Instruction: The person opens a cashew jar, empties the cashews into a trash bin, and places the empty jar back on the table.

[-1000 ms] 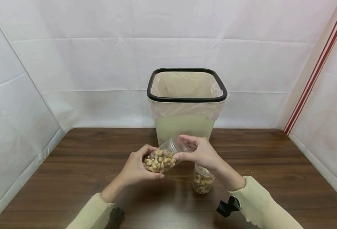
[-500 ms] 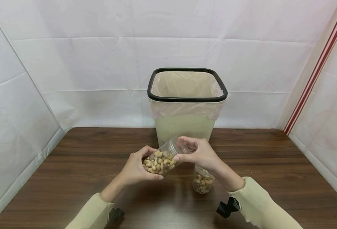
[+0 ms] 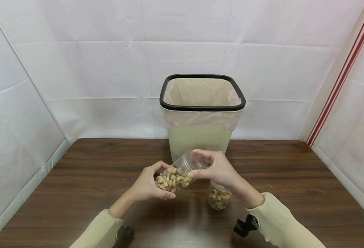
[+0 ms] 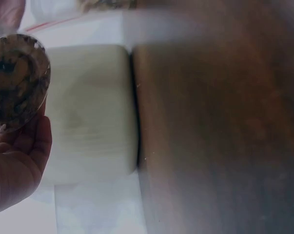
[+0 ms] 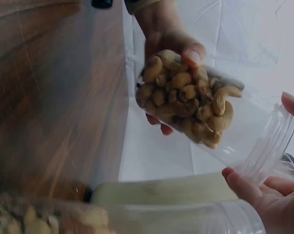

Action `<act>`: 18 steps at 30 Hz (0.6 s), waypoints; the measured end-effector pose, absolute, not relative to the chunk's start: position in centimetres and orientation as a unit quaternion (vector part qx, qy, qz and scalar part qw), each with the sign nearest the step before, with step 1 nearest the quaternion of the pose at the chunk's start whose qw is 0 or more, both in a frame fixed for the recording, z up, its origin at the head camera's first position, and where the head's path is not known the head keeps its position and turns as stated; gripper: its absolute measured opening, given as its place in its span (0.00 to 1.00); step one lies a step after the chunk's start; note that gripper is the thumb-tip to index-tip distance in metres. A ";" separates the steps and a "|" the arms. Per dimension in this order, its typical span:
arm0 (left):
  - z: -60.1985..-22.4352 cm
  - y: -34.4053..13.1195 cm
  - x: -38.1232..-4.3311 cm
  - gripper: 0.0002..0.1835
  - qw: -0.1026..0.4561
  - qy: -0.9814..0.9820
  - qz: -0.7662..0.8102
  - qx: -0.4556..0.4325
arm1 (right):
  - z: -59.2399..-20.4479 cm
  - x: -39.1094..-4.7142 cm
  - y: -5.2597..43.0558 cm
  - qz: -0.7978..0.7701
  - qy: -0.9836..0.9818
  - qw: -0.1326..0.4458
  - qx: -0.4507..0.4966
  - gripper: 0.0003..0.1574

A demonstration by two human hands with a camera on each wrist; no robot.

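Observation:
A clear plastic jar holding cashews leans in mid-air, its mouth end up to the right. My left hand grips it around the lower end. At the threaded rim, my right hand holds on with thumb and fingers, as the right wrist view also shows; whether a clear lid sits there, I cannot tell. Cashews are heaped towards the jar's base. A second clear jar of cashews stands upright on the table below my right hand, its top partly hidden by that wrist. The left wrist view catches the held jar's round base.
Behind the hands stands a pale green bin with a black rim and a thin plastic liner. The dark wooden table reaches white sheeting at the back and sides.
Both hands keep their hold on the tilted jar. The jar and left hand have sunk very slightly; the second jar and the bin stand as before.

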State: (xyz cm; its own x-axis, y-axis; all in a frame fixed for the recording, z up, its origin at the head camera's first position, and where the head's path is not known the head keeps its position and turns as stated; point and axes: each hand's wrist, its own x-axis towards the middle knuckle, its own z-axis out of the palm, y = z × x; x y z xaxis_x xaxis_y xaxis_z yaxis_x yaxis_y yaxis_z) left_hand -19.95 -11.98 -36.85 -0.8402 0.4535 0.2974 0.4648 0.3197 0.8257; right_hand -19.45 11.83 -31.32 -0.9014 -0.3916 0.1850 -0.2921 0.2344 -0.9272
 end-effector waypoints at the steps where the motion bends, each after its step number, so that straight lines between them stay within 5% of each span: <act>1: -36.9 -12.0 -20.0 0.33 0.001 -0.811 -0.512 -0.284 | -31.4 -19.5 11.9 -0.579 0.783 0.045 -0.223 0.41; 13: -37.3 -12.1 -20.3 0.30 -0.055 -0.791 -0.523 -0.314 | -31.7 -19.4 12.4 -0.576 0.775 0.057 -0.254 0.43; 18: -37.0 -11.8 -20.0 0.32 0.011 -0.815 -0.492 -0.306 | -31.4 -19.5 12.5 -0.567 0.784 0.052 -0.249 0.45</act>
